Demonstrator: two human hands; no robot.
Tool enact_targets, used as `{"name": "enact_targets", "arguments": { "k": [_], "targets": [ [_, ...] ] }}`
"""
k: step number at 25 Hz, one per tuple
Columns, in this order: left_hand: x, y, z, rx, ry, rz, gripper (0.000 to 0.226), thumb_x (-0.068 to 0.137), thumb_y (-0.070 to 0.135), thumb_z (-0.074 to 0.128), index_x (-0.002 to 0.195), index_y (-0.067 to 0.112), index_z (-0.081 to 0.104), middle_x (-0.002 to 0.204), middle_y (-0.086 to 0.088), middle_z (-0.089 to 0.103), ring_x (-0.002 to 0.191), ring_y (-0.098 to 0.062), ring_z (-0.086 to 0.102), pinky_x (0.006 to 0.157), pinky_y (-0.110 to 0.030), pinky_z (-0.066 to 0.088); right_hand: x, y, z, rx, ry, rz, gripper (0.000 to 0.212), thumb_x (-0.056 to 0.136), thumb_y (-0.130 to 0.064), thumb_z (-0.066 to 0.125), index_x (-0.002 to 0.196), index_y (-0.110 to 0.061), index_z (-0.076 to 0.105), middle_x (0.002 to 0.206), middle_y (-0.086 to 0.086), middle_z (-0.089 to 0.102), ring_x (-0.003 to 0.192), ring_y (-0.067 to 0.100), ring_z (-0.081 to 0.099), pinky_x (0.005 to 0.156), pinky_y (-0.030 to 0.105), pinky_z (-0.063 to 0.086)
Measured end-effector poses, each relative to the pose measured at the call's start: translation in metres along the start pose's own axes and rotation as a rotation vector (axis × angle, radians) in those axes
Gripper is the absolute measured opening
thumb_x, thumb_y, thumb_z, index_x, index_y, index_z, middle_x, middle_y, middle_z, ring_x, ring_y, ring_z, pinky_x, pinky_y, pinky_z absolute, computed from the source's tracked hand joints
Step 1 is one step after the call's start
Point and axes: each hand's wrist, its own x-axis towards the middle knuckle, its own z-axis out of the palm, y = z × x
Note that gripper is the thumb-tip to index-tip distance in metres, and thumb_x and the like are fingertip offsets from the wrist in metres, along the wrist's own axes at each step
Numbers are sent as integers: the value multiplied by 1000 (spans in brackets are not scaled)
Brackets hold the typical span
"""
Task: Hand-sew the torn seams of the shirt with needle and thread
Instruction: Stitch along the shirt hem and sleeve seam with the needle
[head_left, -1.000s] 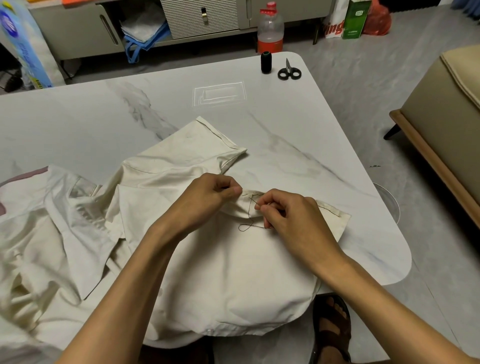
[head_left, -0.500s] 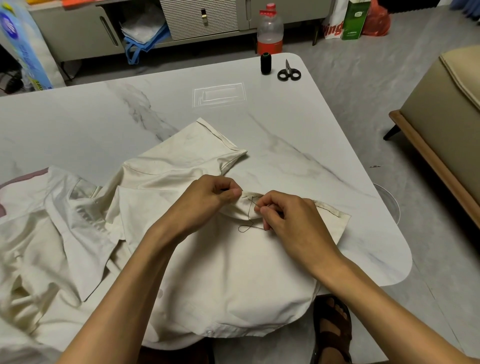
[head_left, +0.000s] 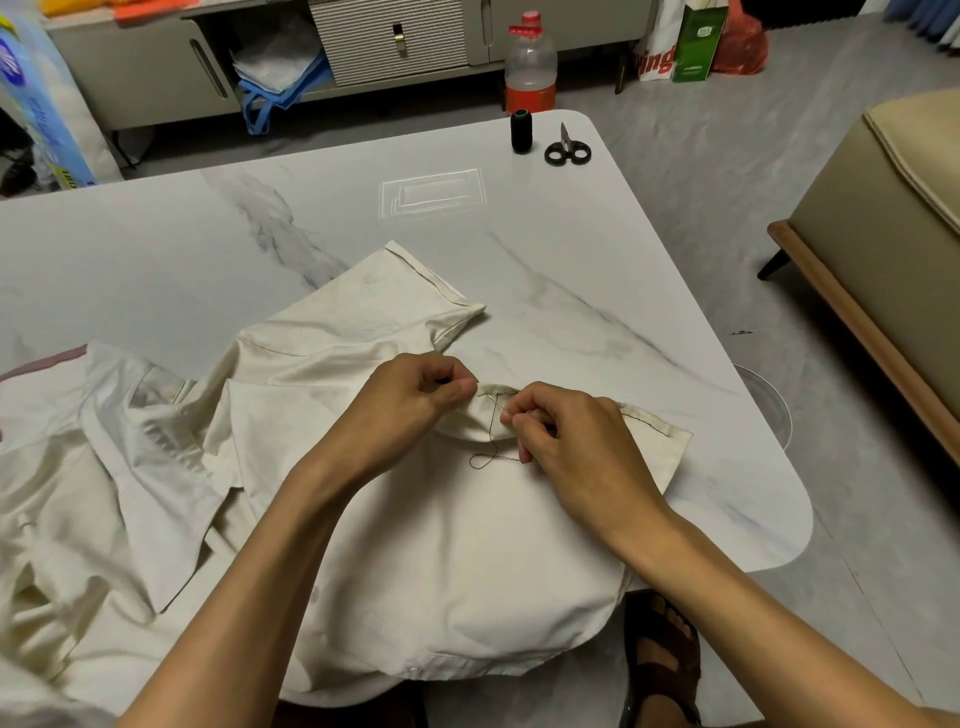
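We have the shirt (head_left: 415, 545) spread on the surface (head_left: 571, 260), its torn seam (head_left: 491, 395) raised in a small fold between our two hands. From that fold the dark thread (head_left: 483, 457) drops into a slack loop lying on the cloth, just beside our right hand (head_left: 566, 436). We judge this loop to be the main risk: pulled through quickly, it could twist into a knot or catch on the fabric. The needle (head_left: 503, 410) shows only as a thin glint, pinched in our right fingertips and pointing toward the fold. We cannot tell whether its tip is already in the cloth. Our left hand (head_left: 415, 400) pinches the seam edge, thumb pressed against curled fingers, near the needle's path, so a slip could prick it. If that pinch loosens, the layers could shift and the stitch land off line. The spool (head_left: 521, 131) and scissors (head_left: 567, 150) sit well apart, at the surface's far corner.
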Motion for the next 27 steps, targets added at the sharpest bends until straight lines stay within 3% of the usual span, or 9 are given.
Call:
{"name": "enact_targets", "arguments": {
  "k": [9, 12, 14, 17, 27],
  "targets": [
    [1, -4, -2, -43, -34, -11, 23, 89, 30, 57, 84, 12, 70, 76, -4, 64, 74, -11, 51, 76, -33, 38, -1, -3, -2, 41, -5, -13, 17, 93, -13, 56, 80, -18, 66, 58, 0, 62, 56, 7, 49, 55, 16, 35],
    [2, -4, -1, -43, -25, -19, 19, 95, 22, 59, 84, 10, 69, 74, 3, 62, 73, -11, 50, 76, -32, 38, -2, -4, -3, 51, -10, -15, 17, 92, -10, 56, 80, -15, 66, 57, 2, 62, 52, 7, 47, 52, 14, 34],
    [2, -5, -1, -34, -22, -21, 19, 97, 18, 59, 84, 9, 69, 74, 1, 62, 73, -11, 50, 76, -32, 38, -2, -4, -3, 58, -5, -18, 17, 92, -10, 56, 80, -15, 66, 58, 3, 62, 53, 7, 47, 53, 15, 34],
    [1, -5, -1, -49, -39, -13, 21, 91, 29, 59, 85, 12, 71, 84, -10, 68, 76, -10, 53, 77, -32, 40, -1, -3, -1, 63, 1, -17, 17, 93, -13, 57, 80, -18, 67, 58, 0, 62, 55, 8, 48, 54, 16, 36],
    [0, -2, -1, 3, -14, -7, 18, 97, 18, 61, 84, 15, 72, 85, -8, 70, 75, -8, 56, 77, -31, 42, -1, -4, -1, 28, -6, 12, 18, 93, -14, 56, 81, -21, 67, 58, -1, 62, 55, 7, 49, 55, 18, 37]
  ]
}}
